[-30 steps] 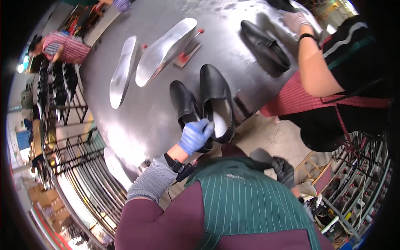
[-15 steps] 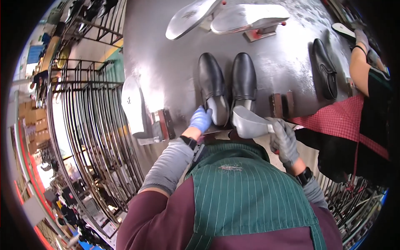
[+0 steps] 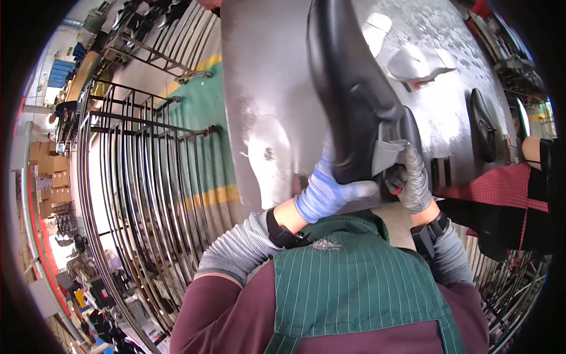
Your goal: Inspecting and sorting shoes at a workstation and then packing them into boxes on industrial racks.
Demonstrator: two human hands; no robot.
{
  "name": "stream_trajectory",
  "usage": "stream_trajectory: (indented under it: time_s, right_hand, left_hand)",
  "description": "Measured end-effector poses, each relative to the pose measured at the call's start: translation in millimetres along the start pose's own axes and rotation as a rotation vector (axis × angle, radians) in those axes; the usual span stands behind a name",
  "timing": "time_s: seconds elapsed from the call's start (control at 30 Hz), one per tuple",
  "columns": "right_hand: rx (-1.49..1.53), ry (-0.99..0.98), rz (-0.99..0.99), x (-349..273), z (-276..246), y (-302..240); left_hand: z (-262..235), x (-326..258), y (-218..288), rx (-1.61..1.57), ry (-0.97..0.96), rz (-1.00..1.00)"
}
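Note:
A black slip-on shoe (image 3: 345, 88) is lifted close in front of me, toe pointing away and its opening facing right. My left hand (image 3: 330, 186), in a blue glove, grips it around the heel; the fingers behind the shoe are hidden. In a grey glove, my right hand (image 3: 413, 180) pinches a thin grey insole (image 3: 389, 154) at the shoe's opening. Part of that insole lies inside the shoe, out of sight. Behind my right hand a second black shoe (image 3: 411, 131) shows in part on the metal table (image 3: 265, 65).
Metal sole-shaped forms stand at the table's left (image 3: 269, 156) and far side (image 3: 413, 64). Dark blocks (image 3: 440, 171) and another black shoe (image 3: 483, 127) are on the right. A co-worker in a red checked apron (image 3: 495, 186) stands there. A metal rack (image 3: 153, 177) lies left.
My left hand has raised a shoe from the table toward me. My right hand has brought the grey insole to its opening. The view has shifted left.

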State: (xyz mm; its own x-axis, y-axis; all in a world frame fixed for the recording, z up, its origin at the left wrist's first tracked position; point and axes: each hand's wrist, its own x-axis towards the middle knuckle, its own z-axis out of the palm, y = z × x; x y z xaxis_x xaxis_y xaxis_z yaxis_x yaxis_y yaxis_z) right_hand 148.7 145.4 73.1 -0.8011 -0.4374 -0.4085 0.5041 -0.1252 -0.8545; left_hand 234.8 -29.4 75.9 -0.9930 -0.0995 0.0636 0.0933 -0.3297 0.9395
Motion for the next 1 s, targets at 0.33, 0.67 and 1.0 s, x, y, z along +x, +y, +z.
stream_trajectory:
  time_s: [0.33,0.67,1.0]
  right_hand:
    - [0.946,-0.06,0.349,63.3,229.6,69.1]
    - [1.447,-0.1,0.721,-49.7,222.2,118.3]
    - [-0.218,-0.147,0.284,-124.3,151.5,277.2]
  left_hand:
    - [-218.2,63.6,106.0,0.193,0.108,-0.302]
    - [-207.4,56.9,38.7,0.477,-0.261,-0.582]
    - [-115.8,-64.9,5.0,1.83,-0.523,0.501]
